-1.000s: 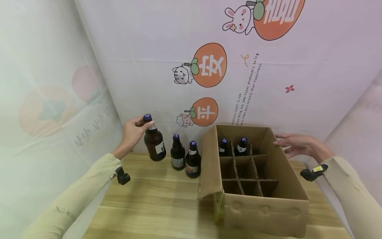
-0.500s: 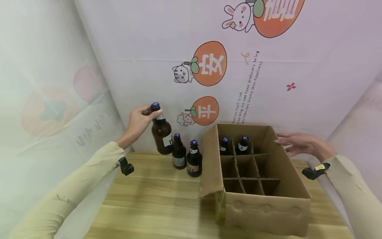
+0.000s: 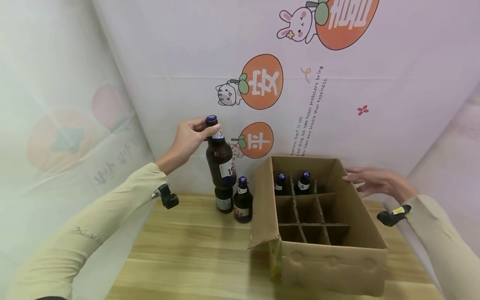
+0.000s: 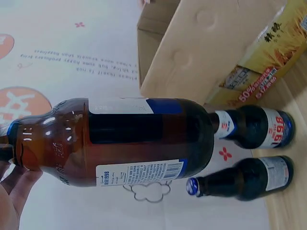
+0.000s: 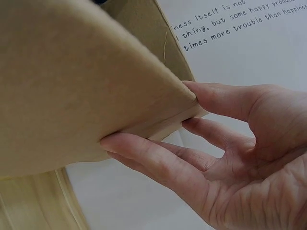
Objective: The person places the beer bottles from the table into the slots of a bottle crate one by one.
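Note:
My left hand [image 3: 191, 139] grips a brown beer bottle [image 3: 221, 162] by its neck, upright and raised off the table. It has a blue cap and white labels, and in the head view it covers the upper part of another bottle standing on the table [image 3: 224, 203]. The left wrist view shows both standing bottles, the farther one with a "1998" label [image 4: 276, 128]. Over on the right, my right hand [image 3: 378, 182] holds the back right corner of an open cardboard box [image 3: 333, 266], thumb and fingers spread against the cardboard [image 5: 144, 110].
Cardboard dividers [image 3: 311, 226] split the box into compartments; two capped bottles [image 3: 304, 183] stand in its back row. A flap [image 3: 262, 208] folds out on its left, beside the standing bottles. A printed cloth [image 3: 187, 91] hangs behind the wooden table [image 3: 187, 258].
My left hand has lifted the bottle higher and carried it rightward, from left of the standing bottles to in front of one. My right hand has stayed at the box.

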Action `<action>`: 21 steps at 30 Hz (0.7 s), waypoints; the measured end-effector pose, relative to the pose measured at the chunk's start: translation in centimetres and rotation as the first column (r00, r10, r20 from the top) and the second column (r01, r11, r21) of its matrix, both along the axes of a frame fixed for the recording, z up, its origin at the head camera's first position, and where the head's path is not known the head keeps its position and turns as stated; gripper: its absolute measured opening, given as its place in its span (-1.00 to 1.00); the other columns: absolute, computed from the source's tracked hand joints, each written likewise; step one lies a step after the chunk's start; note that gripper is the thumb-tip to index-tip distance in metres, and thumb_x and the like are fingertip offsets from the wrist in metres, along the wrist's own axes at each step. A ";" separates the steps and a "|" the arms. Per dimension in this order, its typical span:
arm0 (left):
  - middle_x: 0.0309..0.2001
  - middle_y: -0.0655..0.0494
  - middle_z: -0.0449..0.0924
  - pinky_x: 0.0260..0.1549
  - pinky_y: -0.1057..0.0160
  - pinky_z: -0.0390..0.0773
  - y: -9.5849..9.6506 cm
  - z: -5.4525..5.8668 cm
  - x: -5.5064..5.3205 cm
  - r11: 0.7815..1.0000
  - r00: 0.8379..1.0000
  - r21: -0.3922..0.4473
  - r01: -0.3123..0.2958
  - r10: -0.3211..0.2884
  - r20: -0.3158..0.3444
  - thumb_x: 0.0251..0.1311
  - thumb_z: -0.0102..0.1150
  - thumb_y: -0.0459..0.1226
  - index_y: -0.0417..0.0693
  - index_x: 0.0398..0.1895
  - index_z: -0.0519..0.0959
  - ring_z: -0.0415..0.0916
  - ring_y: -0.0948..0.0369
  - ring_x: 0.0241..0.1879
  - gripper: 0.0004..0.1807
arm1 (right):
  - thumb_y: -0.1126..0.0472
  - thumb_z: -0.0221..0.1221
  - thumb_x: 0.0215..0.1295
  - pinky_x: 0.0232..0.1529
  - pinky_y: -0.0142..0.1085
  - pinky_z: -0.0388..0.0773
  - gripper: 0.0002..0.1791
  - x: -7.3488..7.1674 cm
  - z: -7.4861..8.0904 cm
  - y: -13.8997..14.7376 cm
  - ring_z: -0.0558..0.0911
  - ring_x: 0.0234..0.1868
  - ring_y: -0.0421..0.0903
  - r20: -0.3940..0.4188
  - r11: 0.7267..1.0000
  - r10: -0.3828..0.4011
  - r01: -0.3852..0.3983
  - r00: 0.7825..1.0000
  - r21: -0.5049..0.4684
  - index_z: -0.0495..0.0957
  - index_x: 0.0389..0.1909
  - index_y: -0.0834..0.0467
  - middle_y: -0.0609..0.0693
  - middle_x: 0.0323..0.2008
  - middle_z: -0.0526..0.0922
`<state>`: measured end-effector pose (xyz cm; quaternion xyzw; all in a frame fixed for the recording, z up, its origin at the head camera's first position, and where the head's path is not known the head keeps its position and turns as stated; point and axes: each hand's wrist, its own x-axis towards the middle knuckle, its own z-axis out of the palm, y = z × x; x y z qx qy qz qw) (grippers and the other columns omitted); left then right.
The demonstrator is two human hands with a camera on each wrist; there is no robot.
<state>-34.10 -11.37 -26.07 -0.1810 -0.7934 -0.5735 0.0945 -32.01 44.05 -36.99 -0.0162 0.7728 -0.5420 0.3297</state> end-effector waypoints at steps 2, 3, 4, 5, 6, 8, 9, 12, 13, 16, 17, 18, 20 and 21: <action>0.05 -0.03 0.78 0.14 0.16 0.66 0.5 0.1 0.1 1.000 1.000 0.005 0.019 -0.019 -0.007 0.33 0.43 -0.05 -0.09 0.24 0.69 0.70 0.21 0.02 -0.51 | 0.19 -0.11 0.70 0.08 -0.14 0.71 -0.10 0.1 0.1 -0.1 0.48 0.38 0.30 0.002 1.000 -0.001 0.001 1.000 -0.002 -0.61 0.61 0.22 0.54 0.58 -0.41; 0.05 -0.02 0.78 0.14 0.16 0.66 0.8 0.1 0.2 1.000 1.000 0.002 0.026 -0.026 -0.013 0.34 0.42 -0.05 -0.09 0.24 0.69 0.70 0.21 0.02 -0.51 | 0.20 -0.11 0.70 0.10 -0.13 0.71 -0.10 0.1 0.1 -0.1 0.48 0.39 0.31 0.001 1.000 -0.004 0.004 1.000 -0.002 -0.61 0.61 0.22 0.54 0.58 -0.41; 0.04 -0.02 0.79 0.13 0.17 0.67 1.0 0.2 0.2 0.999 0.999 -0.002 0.032 -0.032 -0.020 0.34 0.42 -0.05 -0.09 0.23 0.69 0.70 0.21 0.01 -0.52 | 0.21 -0.11 0.70 0.11 -0.11 0.70 -0.10 0.1 0.1 -0.2 0.48 0.39 0.32 0.000 1.000 -0.004 0.004 1.000 -0.001 -0.61 0.61 0.22 0.54 0.58 -0.41; 0.03 -0.01 0.78 0.13 0.17 0.67 1.3 0.3 0.2 0.999 0.999 0.002 0.040 -0.040 -0.024 0.34 0.42 -0.05 -0.09 0.23 0.70 0.69 0.21 0.01 -0.52 | 0.21 -0.11 0.69 0.12 -0.10 0.70 -0.10 0.1 0.2 -0.2 0.50 0.38 0.31 -0.004 1.000 -0.003 0.003 1.000 0.002 -0.61 0.61 0.22 0.54 0.58 -0.40; 0.03 -0.01 0.78 0.13 0.17 0.67 1.5 0.3 0.3 0.999 0.998 0.007 0.048 -0.048 -0.027 0.34 0.42 -0.06 -0.09 0.23 0.69 0.69 0.21 0.01 -0.52 | 0.21 -0.10 0.69 0.12 -0.10 0.70 -0.10 0.1 0.2 -0.2 0.52 0.36 0.29 -0.003 1.000 -0.009 0.009 1.000 0.002 -0.61 0.62 0.21 0.52 0.59 -0.40; 0.03 0.00 0.79 0.13 0.18 0.67 2.1 0.3 0.2 0.998 0.998 0.026 0.065 -0.064 -0.029 0.34 0.41 -0.07 -0.08 0.22 0.70 0.69 0.21 0.01 -0.53 | 0.21 -0.11 0.69 0.12 -0.10 0.70 -0.10 0.1 0.2 -0.3 0.56 0.33 0.23 -0.004 1.000 -0.013 0.013 1.000 0.007 -0.60 0.62 0.21 0.52 0.59 -0.38; 0.03 0.01 0.79 0.13 0.18 0.67 2.4 0.4 0.2 0.997 0.997 0.032 0.070 -0.069 -0.030 0.34 0.41 -0.07 -0.07 0.23 0.70 0.70 0.21 0.01 -0.53 | 0.21 -0.10 0.69 0.12 -0.10 0.70 -0.10 0.1 0.2 -0.2 0.57 0.31 0.21 -0.005 1.000 -0.015 0.015 1.000 0.007 -0.60 0.62 0.21 0.52 0.59 -0.38; 0.05 0.00 0.78 0.16 0.17 0.65 3.3 0.5 0.3 0.994 0.996 0.061 0.089 -0.088 -0.031 0.34 0.42 -0.10 -0.07 0.23 0.70 0.70 0.20 0.04 -0.54 | 0.21 -0.10 0.69 0.13 -0.09 0.70 -0.09 0.1 0.1 -0.2 0.59 0.29 0.18 0.002 1.000 -0.021 0.021 1.000 0.002 -0.60 0.62 0.20 0.51 0.59 -0.38; 0.07 -0.01 0.77 0.17 0.17 0.65 3.7 0.5 0.3 0.993 0.995 0.069 0.096 -0.094 -0.031 0.35 0.41 -0.10 -0.07 0.24 0.69 0.70 0.19 0.06 -0.54 | 0.21 -0.09 0.69 0.13 -0.10 0.70 -0.09 0.1 0.0 -0.1 0.61 0.27 0.16 0.004 1.000 -0.025 0.025 1.000 -0.002 -0.60 0.62 0.19 0.51 0.59 -0.38; 0.12 -0.02 0.75 0.21 0.16 0.63 4.6 0.7 0.4 0.991 0.994 0.080 0.110 -0.107 -0.039 0.35 0.41 -0.12 -0.08 0.28 0.67 0.69 0.17 0.11 -0.52 | 0.21 -0.09 0.69 0.10 -0.12 0.71 -0.09 0.1 0.0 -0.2 0.62 0.24 0.12 0.003 1.000 -0.028 0.028 1.000 0.000 -0.59 0.63 0.19 0.51 0.60 -0.38; 0.12 -0.02 0.75 0.22 0.17 0.62 4.8 0.7 0.4 0.990 0.993 0.086 0.116 -0.112 -0.041 0.35 0.41 -0.13 -0.08 0.29 0.66 0.69 0.17 0.12 -0.52 | 0.21 -0.09 0.69 0.08 -0.14 0.72 -0.09 0.1 0.0 -0.2 0.63 0.23 0.09 0.003 1.000 -0.029 0.029 1.000 0.002 -0.59 0.63 0.19 0.51 0.60 -0.38; 0.13 -0.02 0.75 0.22 0.17 0.62 5.1 0.7 0.5 0.989 0.992 0.091 0.120 -0.117 -0.046 0.35 0.41 -0.13 -0.09 0.29 0.66 0.69 0.16 0.12 -0.51 | 0.21 -0.09 0.69 0.07 -0.15 0.72 -0.10 0.1 0.0 -0.2 0.65 0.21 0.07 0.001 1.000 -0.029 0.029 1.000 0.000 -0.59 0.63 0.20 0.52 0.59 -0.38; 0.11 -0.03 0.76 0.22 0.17 0.62 5.7 0.8 0.6 0.986 0.991 0.100 0.131 -0.126 -0.054 0.35 0.42 -0.14 -0.10 0.28 0.66 0.69 0.15 0.11 -0.52 | 0.22 -0.10 0.69 0.04 -0.17 0.73 -0.10 0.2 0.1 -0.2 0.67 0.17 0.02 -0.002 1.000 -0.029 0.029 1.000 -0.003 -0.59 0.62 0.21 0.52 0.59 -0.39; 0.10 -0.03 0.76 0.22 0.17 0.62 5.9 0.8 0.7 0.985 0.990 0.107 0.137 -0.132 -0.049 0.34 0.43 -0.15 -0.11 0.28 0.66 0.70 0.15 0.10 -0.51 | 0.23 -0.11 0.69 0.03 -0.17 0.73 -0.11 0.3 0.0 -0.3 0.68 0.14 -0.01 0.001 1.000 -0.027 0.027 1.000 -0.008 -0.59 0.62 0.21 0.52 0.59 -0.40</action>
